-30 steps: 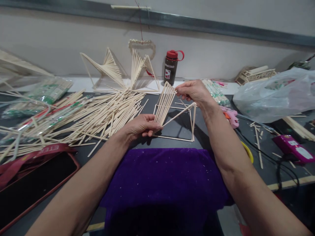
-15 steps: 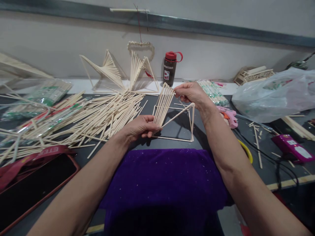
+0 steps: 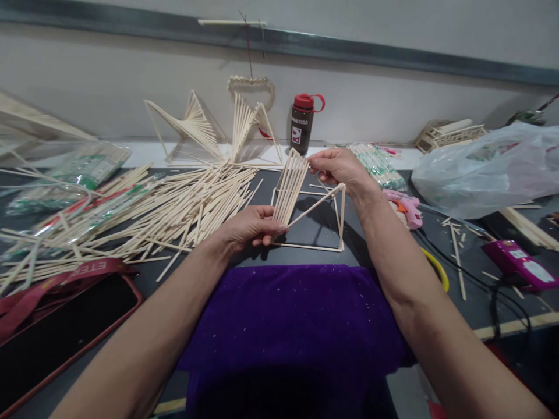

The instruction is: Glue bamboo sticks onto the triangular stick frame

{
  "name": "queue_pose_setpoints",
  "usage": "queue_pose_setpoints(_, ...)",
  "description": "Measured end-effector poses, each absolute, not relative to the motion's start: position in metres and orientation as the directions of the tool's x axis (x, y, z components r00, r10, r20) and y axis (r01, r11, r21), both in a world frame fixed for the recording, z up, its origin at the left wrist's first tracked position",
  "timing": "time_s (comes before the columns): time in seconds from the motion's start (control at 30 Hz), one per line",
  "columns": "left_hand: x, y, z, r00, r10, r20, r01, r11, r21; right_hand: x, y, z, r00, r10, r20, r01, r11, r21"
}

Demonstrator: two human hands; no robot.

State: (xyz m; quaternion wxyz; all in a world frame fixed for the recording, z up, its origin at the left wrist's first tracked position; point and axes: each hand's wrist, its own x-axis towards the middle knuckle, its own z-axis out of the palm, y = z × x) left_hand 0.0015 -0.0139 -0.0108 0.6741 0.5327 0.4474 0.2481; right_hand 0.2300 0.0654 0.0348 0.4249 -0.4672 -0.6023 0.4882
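Observation:
A frame of thin wooden sticks stands on the dark table, with a slanted row of parallel sticks on its left side. My left hand pinches the lower end of that row between thumb and fingers. At the row's upper right end, my right hand has its fingertips closed on the stick ends. A loose pile of sticks lies to the left of the frame. Whether my right fingers hold a separate stick is too small to tell.
Behind stand a dark bottle with a red lid and finished stick models. A pink glue gun, its cable and a plastic bag are on the right. At the left front lies a phone; purple cloth covers my lap.

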Motion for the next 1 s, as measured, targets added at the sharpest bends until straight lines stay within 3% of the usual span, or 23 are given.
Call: queue_pose_setpoints(1.0, -0.0003, -0.0163, -0.0142, 0.483, 0.819, -0.308, 0.148, 0.270, 0.951, 0.2270, 0.0610, 0.0333, -0.131, 0.975, 0.179, 0.217, 0.204, -0.954)
